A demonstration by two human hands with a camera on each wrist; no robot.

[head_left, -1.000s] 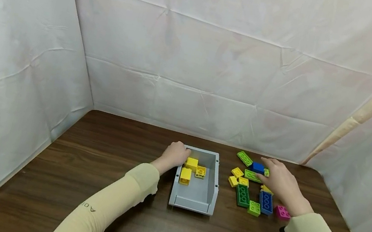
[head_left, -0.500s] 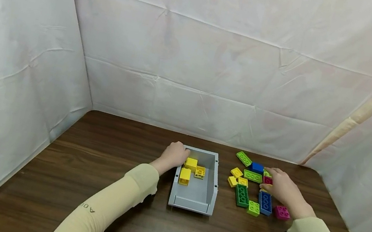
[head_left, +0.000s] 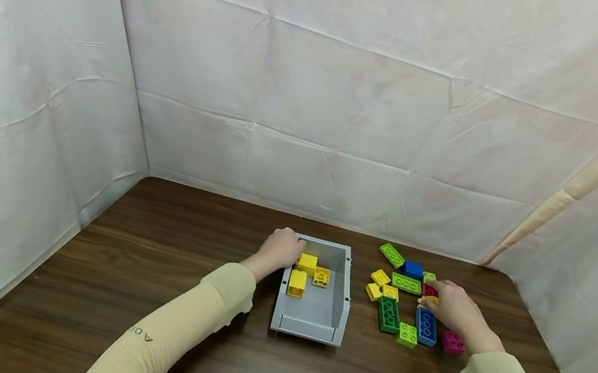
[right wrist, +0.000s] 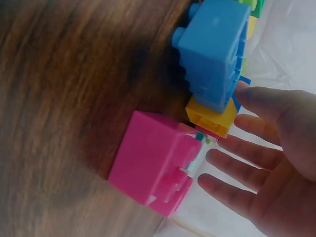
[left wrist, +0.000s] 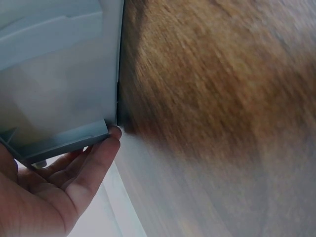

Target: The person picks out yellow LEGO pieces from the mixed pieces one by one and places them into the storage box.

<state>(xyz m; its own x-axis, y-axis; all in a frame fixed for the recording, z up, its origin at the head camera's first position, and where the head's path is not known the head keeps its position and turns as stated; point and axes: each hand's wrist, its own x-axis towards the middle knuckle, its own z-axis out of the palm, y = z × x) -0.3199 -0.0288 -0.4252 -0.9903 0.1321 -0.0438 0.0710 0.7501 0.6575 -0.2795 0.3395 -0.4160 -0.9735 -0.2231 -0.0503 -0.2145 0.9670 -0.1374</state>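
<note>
My left hand [head_left: 282,249] grips the far left wall of a grey plastic bin [head_left: 320,311], thumb over the rim. In the left wrist view its fingers lie along the outside of the bin wall. Inside the bin sit three yellow building bricks [head_left: 297,283]. Over the loose bricks at the right, my right hand [head_left: 460,309] reaches down with fingers extended. Its thumb and index fingertip are right at a yellow brick [right wrist: 210,118], which lies just beyond a blue brick [right wrist: 212,49]. A pink brick [right wrist: 145,153] stands nearer the wrist, and a dark red brick [head_left: 429,290] is partly covered by the fingers.
Between bin and right hand lie more bricks: small yellow ones [head_left: 380,277], a dark green one [head_left: 388,314] and a lime square one [head_left: 407,335]. Lime plates [head_left: 406,283] and another blue brick [head_left: 413,270] lie farther back. White cloth [head_left: 300,113] hangs behind the brown table [head_left: 198,215].
My right hand has come down and slightly right, from above the lime plates to the yellow brick, uncovering the dark red brick. My left hand and the bin keep their place.
</note>
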